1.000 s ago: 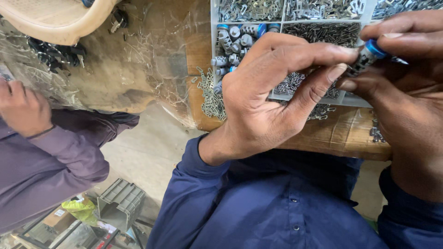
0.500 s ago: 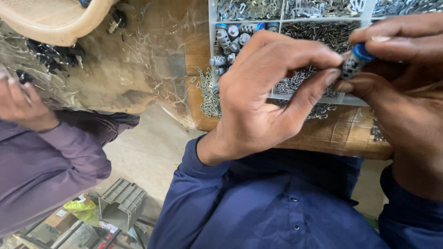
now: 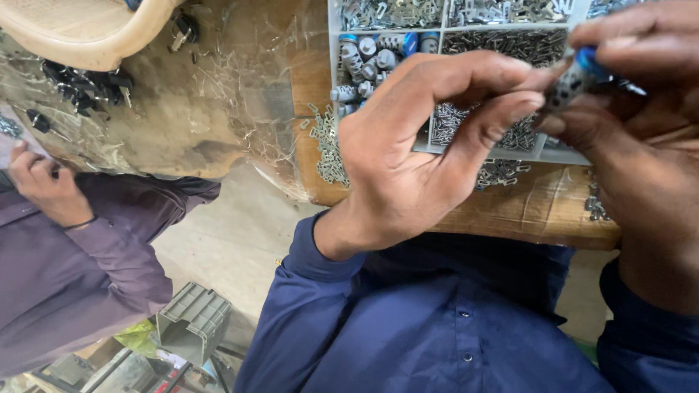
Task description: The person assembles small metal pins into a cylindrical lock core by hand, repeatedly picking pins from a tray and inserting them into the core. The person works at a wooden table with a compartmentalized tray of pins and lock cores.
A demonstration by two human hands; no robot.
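Mid-assembly at upper right of frame: small grey cylindrical part with blue cap (image 3: 575,81) pinched between left hand (image 3: 415,156) and right hand (image 3: 641,138) fingertips, above partitioned tray (image 3: 429,148) full of unassembled metal pieces.

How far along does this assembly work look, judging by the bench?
Done: finished-looking blue-capped cylinders lie in one compartment of the parts tray. In hand: the left hand and right hand pinch one small blue-capped part between fingertips. Left: compartments of metal pins remain full, and loose clips lie on the bench.
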